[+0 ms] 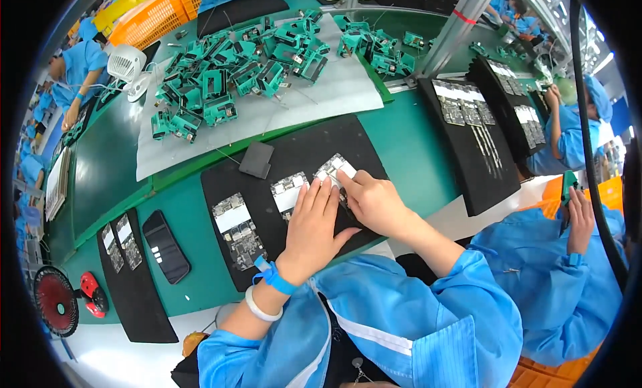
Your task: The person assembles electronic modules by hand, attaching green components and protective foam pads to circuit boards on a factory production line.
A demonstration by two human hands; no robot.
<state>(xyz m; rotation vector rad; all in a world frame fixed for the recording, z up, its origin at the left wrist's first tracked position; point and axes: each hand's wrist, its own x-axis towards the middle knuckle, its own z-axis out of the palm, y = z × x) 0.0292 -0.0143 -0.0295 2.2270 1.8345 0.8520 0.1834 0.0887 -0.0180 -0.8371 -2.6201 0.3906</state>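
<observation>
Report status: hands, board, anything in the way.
Left hand flat on the middle board. Right hand fingertips press the right board. Third board lies apart, left. Nothing between.

Head camera looks steeply down, close over the black mat (314,144)

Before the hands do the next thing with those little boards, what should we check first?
1. Left hand flat on the middle board: ok.
2. Right hand fingertips on the far board: ok.
3. All boards lie on the black mat: ok.
4. Near board untouched, lying flat: ok.
5. Small black pad away from the hands: ok.
6. Whether the far board's white strip is stuck down: cannot tell.
</observation>
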